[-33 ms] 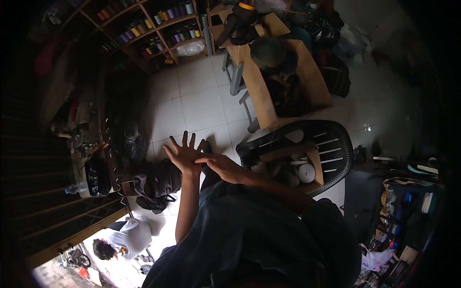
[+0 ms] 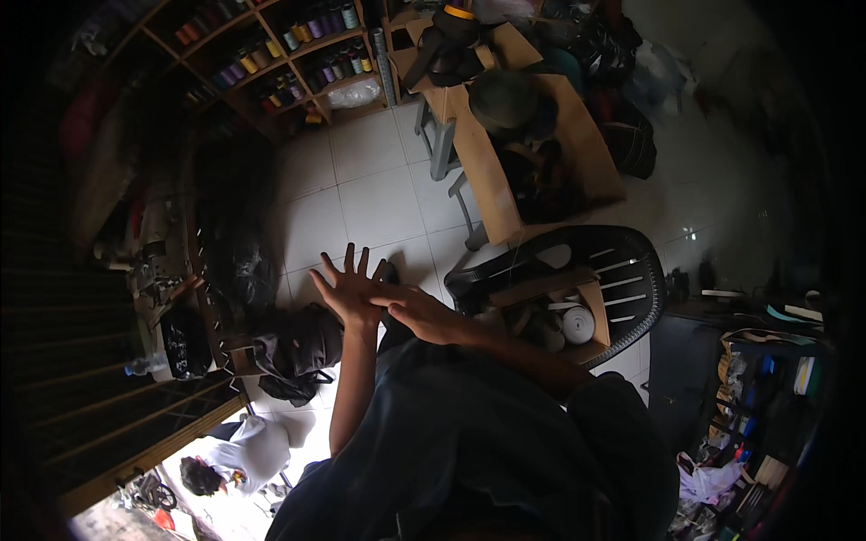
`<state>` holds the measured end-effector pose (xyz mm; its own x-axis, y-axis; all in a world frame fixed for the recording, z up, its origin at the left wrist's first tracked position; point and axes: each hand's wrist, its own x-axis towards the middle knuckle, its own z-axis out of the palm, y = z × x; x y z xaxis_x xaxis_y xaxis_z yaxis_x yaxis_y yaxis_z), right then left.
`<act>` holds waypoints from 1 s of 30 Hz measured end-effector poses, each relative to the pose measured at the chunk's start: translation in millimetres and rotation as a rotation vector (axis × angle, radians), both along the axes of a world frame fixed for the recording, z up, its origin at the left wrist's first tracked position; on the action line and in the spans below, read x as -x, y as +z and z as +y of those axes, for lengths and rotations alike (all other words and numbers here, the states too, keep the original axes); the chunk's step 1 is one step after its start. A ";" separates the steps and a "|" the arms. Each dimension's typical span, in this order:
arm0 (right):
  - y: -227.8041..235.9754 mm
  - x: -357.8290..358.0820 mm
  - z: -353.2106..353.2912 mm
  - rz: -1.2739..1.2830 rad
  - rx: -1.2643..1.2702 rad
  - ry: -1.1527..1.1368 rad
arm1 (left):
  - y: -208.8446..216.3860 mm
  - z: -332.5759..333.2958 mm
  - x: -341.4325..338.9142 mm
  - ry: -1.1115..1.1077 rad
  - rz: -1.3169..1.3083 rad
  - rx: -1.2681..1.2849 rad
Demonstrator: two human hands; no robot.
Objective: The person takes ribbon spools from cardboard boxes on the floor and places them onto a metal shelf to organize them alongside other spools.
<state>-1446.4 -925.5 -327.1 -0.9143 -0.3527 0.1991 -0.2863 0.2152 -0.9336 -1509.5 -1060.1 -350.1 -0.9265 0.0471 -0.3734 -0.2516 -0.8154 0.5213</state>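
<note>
My left hand [image 2: 350, 294] is held up over the tiled floor, its fingers spread wide and nothing in it. From the right, my right hand [image 2: 422, 316] reaches across to it. One stretched finger of the right hand lies at the base of the left palm and seems to touch it, with the thumb apart just below. Its other fingers are mostly hidden, and no object shows between the two hands. My dark clothing [image 2: 451, 433] fills the space below them.
Right of my hands, a black plastic chair [image 2: 622, 261] bears an open carton [image 2: 594, 302] with a white roll [image 2: 577, 325]. Beyond stands a larger cardboard box [image 2: 487, 167]. Thread spools [image 2: 316, 27] fill shelves at the back. Black bags [image 2: 293, 347] lie left; a person [image 2: 248, 451] is at lower left.
My right hand's finger has shifted slightly on the left palm and lies a little flatter. The left hand stays spread in nearly the same place. The whole view has moved very slightly.
</note>
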 end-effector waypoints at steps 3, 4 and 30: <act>-15.9 56.4 5.2 0.101 -0.292 -0.113 | 1.9 25.0 65.8 -0.165 0.006 0.041; -13.1 82.1 8.5 0.121 -0.295 -0.173 | 9.7 37.8 88.1 -0.226 -0.010 0.056; -133.3 238.2 298.0 -0.584 0.579 -1.415 | -35.7 399.1 356.4 -1.238 1.684 1.766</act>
<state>-1684.6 -627.5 -460.4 -0.4192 0.7770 -0.4696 0.2233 -0.4131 -0.8829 -1865.9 -661.1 -385.8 -0.2162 0.9670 -0.1350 0.9249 0.2471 0.2890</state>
